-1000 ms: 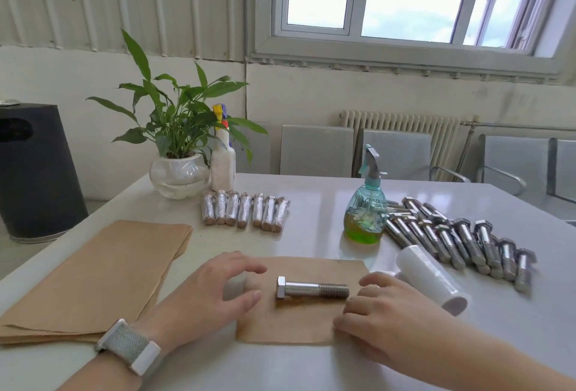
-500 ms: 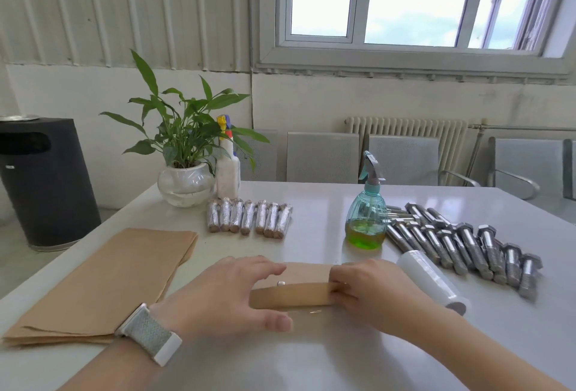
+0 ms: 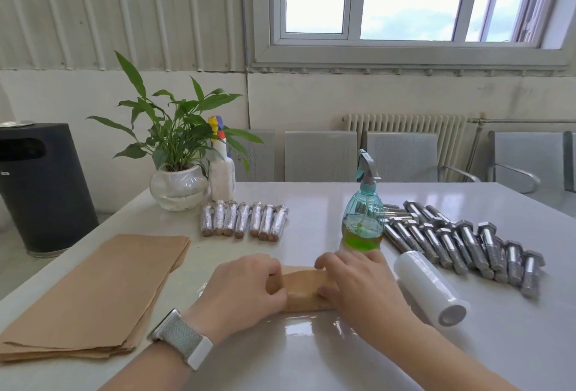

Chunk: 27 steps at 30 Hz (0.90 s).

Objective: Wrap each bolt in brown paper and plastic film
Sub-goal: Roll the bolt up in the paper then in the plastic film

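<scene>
Left hand (image 3: 246, 284) and right hand (image 3: 352, 281) curl fingers round paper roll (image 3: 304, 292), near middle of table (image 3: 311, 356). Bolt hidden inside, likely. Both grip ends so paper stays tight. Film roll (image 3: 428, 288) just right, handy for next step. Bare bolts (image 3: 461, 244) far right; done ones (image 3: 244, 219) far left.

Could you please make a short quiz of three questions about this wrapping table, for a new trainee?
1. True or false: both hands grip the brown paper roll.
2. How many finished wrapped bolts lie in the row near the plant pot?
3. Which thing lies closest to the right hand? A) plastic film roll B) paper stack C) black bin

Key:
1. True: the left hand and the right hand each hold one end.
2. Seven.
3. A.
</scene>
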Tool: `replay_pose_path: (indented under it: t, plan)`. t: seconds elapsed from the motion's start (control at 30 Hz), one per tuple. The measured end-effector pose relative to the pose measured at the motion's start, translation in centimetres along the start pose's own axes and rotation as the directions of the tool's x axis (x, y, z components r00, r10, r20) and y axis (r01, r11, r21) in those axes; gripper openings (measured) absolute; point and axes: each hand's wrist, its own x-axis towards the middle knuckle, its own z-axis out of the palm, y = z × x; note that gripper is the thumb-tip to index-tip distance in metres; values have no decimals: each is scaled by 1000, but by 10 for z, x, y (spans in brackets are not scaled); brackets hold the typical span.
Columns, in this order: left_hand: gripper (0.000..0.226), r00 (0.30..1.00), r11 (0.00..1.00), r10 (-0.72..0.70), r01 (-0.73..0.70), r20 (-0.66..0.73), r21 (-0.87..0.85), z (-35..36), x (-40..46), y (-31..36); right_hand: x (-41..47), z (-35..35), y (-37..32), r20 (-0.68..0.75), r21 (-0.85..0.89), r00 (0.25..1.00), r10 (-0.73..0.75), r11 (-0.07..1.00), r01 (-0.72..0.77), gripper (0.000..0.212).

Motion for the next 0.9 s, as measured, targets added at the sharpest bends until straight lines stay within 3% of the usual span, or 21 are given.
replay_pose_path:
  t: [0.07,0.17,0.3,0.4,0.47,0.53,0.6,0.67,0.7,0.9]
  plan:
    - [20,999,999,-32,32,-8,14,2,3,3,-3,0,-1,-79,2,997,6,1000,-6,41]
    - [23,996,995,-87,88,-14,54,3,9,7,-6,6,-2,-130,-16,988,-77,997,76,29]
    - [21,981,981,-190,189,28,37,3,16,13,-12,15,-6,-67,75,996,-54,995,58,24]
    - [16,965,967,-251,253,82,-21,1,20,16,-9,18,-2,26,175,999,-32,984,27,1]
    - [16,966,968,-243,248,88,-43,-1,22,17,-8,23,1,57,272,998,-30,962,13,8]
    - [17,984,984,-177,177,34,-10,-5,23,20,-6,25,2,50,319,999,-17,948,0,6]
    - [16,995,990,53,-42,-81,131,-5,20,22,-5,25,3,62,342,998,3,939,-24,3]
    - [14,938,919,324,-281,-123,277,-1,13,24,-4,27,5,70,359,997,18,932,-42,1]
    - [10,912,890,392,-343,-122,301,0,10,24,-4,26,5,73,363,997,26,930,-51,1]
    - [10,929,904,369,-350,-34,245,5,-3,8,-1,26,7,149,432,986,69,893,-127,6]
